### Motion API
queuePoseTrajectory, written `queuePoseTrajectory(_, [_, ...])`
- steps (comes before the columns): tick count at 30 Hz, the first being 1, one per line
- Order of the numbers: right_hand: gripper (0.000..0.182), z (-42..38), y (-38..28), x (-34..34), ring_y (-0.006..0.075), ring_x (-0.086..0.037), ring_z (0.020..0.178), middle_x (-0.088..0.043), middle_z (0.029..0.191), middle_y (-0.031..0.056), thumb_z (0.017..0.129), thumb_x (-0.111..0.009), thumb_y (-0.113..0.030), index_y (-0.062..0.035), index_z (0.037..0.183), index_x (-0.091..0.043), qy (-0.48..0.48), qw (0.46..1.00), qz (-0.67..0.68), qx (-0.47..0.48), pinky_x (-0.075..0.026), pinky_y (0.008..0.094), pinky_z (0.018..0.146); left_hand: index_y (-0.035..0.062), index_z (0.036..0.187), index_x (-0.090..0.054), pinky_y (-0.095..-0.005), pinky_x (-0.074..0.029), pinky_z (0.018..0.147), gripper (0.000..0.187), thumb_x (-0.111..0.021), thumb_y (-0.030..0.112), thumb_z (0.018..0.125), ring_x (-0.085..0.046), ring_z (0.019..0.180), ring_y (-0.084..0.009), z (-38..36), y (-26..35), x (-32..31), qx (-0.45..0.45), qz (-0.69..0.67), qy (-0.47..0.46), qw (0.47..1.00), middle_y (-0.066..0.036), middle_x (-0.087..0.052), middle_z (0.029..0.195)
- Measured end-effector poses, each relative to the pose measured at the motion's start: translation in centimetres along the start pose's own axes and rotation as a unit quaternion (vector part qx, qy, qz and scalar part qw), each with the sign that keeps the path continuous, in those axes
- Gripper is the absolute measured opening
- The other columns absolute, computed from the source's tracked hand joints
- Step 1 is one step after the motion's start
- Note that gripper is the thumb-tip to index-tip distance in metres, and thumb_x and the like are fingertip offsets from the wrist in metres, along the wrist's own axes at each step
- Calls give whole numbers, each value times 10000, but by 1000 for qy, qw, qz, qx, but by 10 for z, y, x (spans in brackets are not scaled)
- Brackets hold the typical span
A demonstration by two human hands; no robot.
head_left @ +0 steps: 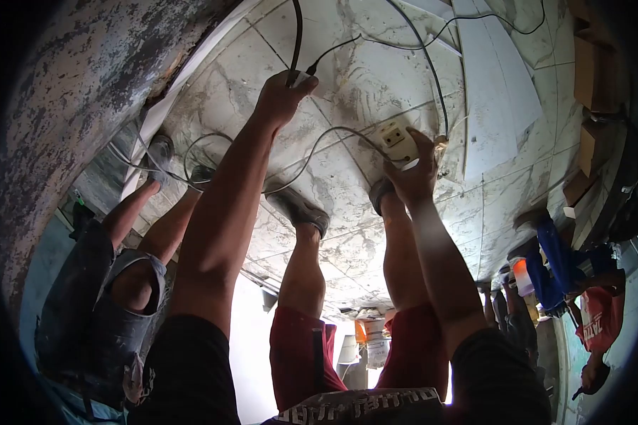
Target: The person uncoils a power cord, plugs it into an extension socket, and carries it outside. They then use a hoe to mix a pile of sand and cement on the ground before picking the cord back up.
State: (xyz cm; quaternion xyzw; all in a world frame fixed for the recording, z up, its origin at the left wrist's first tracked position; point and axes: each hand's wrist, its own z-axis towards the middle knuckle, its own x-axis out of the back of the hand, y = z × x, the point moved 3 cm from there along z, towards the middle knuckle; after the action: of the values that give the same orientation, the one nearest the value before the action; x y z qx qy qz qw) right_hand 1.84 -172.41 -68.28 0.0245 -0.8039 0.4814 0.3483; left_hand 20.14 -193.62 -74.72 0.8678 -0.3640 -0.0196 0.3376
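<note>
My left hand [285,98] is closed around a thick black cable [298,35] that runs up out of view. A thin black cord [333,49] with a dark end piece meets the same hand near the thumb. My right hand [415,170] grips a cream socket box [395,140], with its outlet face up and fingers around its right and lower sides. A grey cord [326,134] curves from the box toward the left and passes behind my left forearm. Another dark cable [432,64] arcs down to the box's right side, by my fingertips.
Stained pale floor tiles [347,85] lie below, with a white sheet [493,92] on them. Cardboard pieces [595,78] line the right. A person's legs [166,227] stand at left, beside looped cord. Another person in red [602,319] is at right. A rough dark surface [85,92] edges the left.
</note>
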Motion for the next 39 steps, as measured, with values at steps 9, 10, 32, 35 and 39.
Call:
queuePoseTrajectory(9, [551,5,4,-38,277,-560,860,-554,964,150,606,-783,-209,-31,1031,-481,25,993,4,-118,-460,371,760,8,825,-604,-335,-424,660,330,-600,337,838,-546,680,-201,-11,-37,-6,-83,57,256,961,-79,-603,722])
queuePoseTrajectory(10, [549,3,5,-43,271,-564,852,-559,957,156,618,-782,-224,-20,1027,-478,37,983,65,-165,-462,367,752,4,817,-598,-342,-425,663,339,-591,342,844,-553,682,-210,-28,-34,-4,-62,56,286,954,-87,-606,723])
queuePoseTrajectory(32, [558,-55,-80,-58,299,-557,915,-514,1043,154,668,-729,-143,-40,1125,-425,-90,983,102,-124,-443,413,761,-9,1271,-379,-285,-477,799,695,-751,166,710,-575,924,-155,-138,-27,-58,29,-269,-48,962,-99,-549,1090])
queuePoseTrajectory(35, [451,-55,-67,-54,261,-574,880,-544,1058,138,748,-655,-113,-34,1146,-459,-128,972,159,-116,-450,381,747,-9,1205,-391,-261,-491,748,641,-760,159,709,-583,878,-147,-136,-28,-45,37,-269,-36,962,-114,-568,1039])
queuePoseTrajectory(39, [293,-21,-46,-53,202,-583,824,-586,1029,131,886,-511,-207,-23,1113,-525,-128,959,220,-127,-451,333,733,30,1177,-345,-267,-495,721,681,-789,179,683,-575,861,-150,-146,-33,-41,29,-269,-73,960,-110,-551,974])
